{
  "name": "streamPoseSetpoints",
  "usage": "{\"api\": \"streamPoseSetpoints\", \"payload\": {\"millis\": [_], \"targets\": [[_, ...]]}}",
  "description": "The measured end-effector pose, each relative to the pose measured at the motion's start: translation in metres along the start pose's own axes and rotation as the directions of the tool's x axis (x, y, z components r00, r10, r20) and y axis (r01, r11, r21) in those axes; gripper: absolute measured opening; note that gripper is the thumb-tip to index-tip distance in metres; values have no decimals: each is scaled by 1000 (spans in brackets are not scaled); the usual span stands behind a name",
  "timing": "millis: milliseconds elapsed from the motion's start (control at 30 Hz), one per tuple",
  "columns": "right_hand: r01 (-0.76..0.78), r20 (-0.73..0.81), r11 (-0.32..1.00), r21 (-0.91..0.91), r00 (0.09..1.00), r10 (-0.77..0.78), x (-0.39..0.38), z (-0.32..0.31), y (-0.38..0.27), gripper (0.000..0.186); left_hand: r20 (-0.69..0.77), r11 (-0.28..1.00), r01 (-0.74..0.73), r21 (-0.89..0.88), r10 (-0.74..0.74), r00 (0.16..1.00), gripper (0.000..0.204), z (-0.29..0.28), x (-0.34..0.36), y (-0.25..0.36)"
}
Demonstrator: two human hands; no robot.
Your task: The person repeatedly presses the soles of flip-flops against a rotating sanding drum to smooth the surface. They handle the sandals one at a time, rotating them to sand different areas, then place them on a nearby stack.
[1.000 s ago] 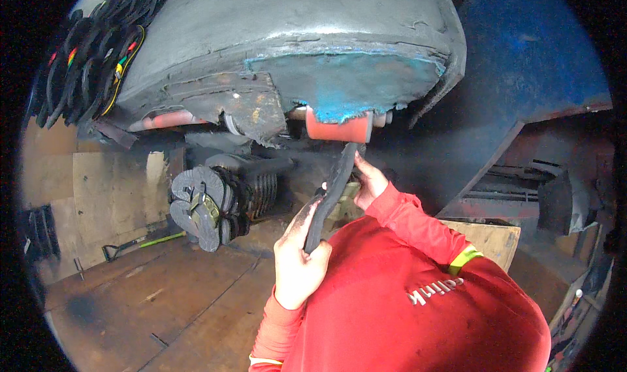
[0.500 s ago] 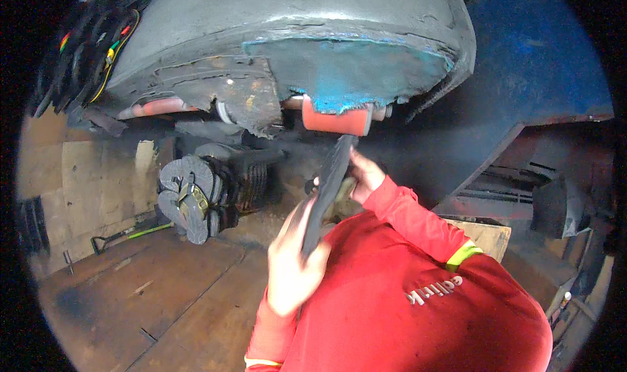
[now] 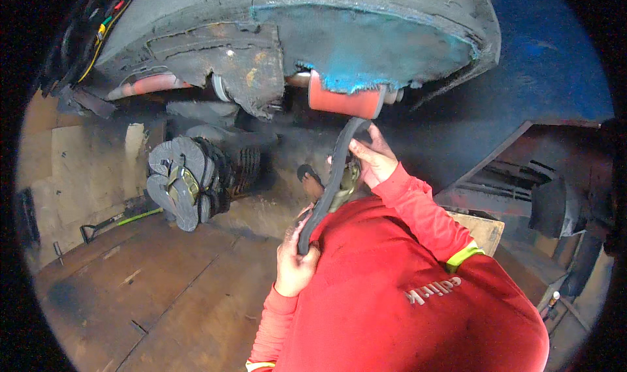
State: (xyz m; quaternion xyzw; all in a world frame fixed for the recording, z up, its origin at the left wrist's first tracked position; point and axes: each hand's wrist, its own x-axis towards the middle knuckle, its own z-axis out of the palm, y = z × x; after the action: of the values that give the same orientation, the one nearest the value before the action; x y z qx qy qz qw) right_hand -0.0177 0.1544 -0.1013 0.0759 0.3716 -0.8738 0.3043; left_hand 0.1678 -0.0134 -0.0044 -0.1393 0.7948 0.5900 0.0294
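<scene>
A dark sandal (image 3: pixel 333 186) with a green strap is held on edge, slanting toward a red abrasive drum (image 3: pixel 343 101). My left hand (image 3: pixel 294 261) grips its lower end, while my right hand (image 3: pixel 372 156) wraps round the upper end, just below the drum. Whether the sandal's tip touches the drum I cannot tell. The drum sticks out beneath a grey machine housing (image 3: pixel 366 39) with a ragged bluish panel.
At left, stacked grey sandals (image 3: pixel 179 179) stand near a green-handled tool (image 3: pixel 137 217) on the brown floor (image 3: pixel 150 307). Black strapped items (image 3: pixel 78 39) hang at upper left. A blue wall (image 3: pixel 542 52) and wooden board (image 3: pixel 483 232) are at right. A foot (image 3: pixel 312 188) shows below.
My right hand has moved up and right with the sandal, whose green strap shows more now. My left hand has shifted slightly. The machine sits higher in view.
</scene>
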Motion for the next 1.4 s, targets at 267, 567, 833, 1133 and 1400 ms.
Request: {"api": "streamPoseSetpoints", "payload": {"millis": [267, 567, 833, 1133, 1400], "targets": [[105, 119, 993, 52, 987, -110, -4, 5, 24, 78, 295, 989, -116, 87, 86, 951, 88, -20, 51, -1], [-190, 74, 959, 208, 981, 179, 7, 23, 14, 44, 411, 983, 88, -162, -14, 911, 87, 9, 140, 25], [-229, -226, 931, 283, 928, 297, 29, -2, 1, 42, 477, 976, 176, -132, -93, 874, 79, 37, 185, 32], [-174, -71, 975, 141, 980, 185, 17, 0, -5, 38, 466, 839, 307, -449, -73, 882, 78, 27, 147, 8], [15, 31, 996, -90, 999, -13, 0, 5, -4, 41, 390, 868, 12, -497, 211, 896, 97, 21, 120, -22]]}}
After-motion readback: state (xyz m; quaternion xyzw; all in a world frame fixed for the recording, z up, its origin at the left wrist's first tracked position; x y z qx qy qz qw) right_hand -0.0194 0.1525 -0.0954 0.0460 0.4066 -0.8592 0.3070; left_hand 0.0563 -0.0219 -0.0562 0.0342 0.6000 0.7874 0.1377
